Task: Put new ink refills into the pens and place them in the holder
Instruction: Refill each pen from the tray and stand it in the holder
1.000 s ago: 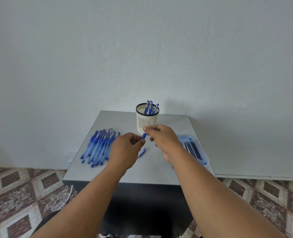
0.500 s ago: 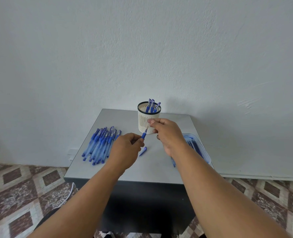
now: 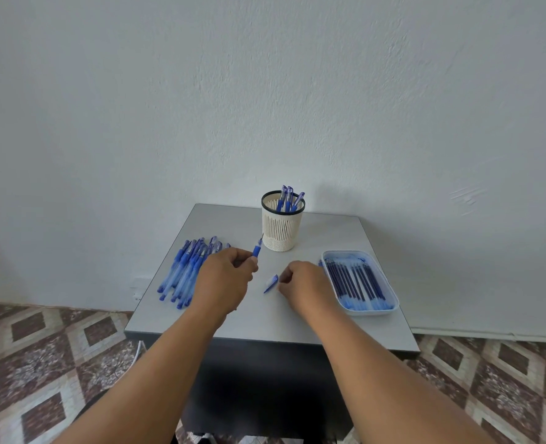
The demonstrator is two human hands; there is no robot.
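Observation:
My left hand (image 3: 223, 280) grips a blue pen (image 3: 257, 249) near its tip end, the tip pointing up and away, just left of the white mesh holder (image 3: 281, 229). Three capped blue pens stand in that holder. My right hand (image 3: 303, 286) is low over the grey table (image 3: 265, 318), its curled fingertips right beside a blue pen cap (image 3: 271, 283) that lies on the surface. Whether they touch the cap is unclear. A pile of several blue pens (image 3: 185, 270) lies left of my left hand, partly hidden by it.
A shallow white tray (image 3: 351, 253) on the right holds several dark blue refills (image 3: 355, 280). The small table stands against a white wall, with patterned tile floor on both sides and its front edge close to me.
My right hand let go of the pen tip and dropped down to the table beside the loose cap. The left hand still holds the pen, whose tip is now exposed.

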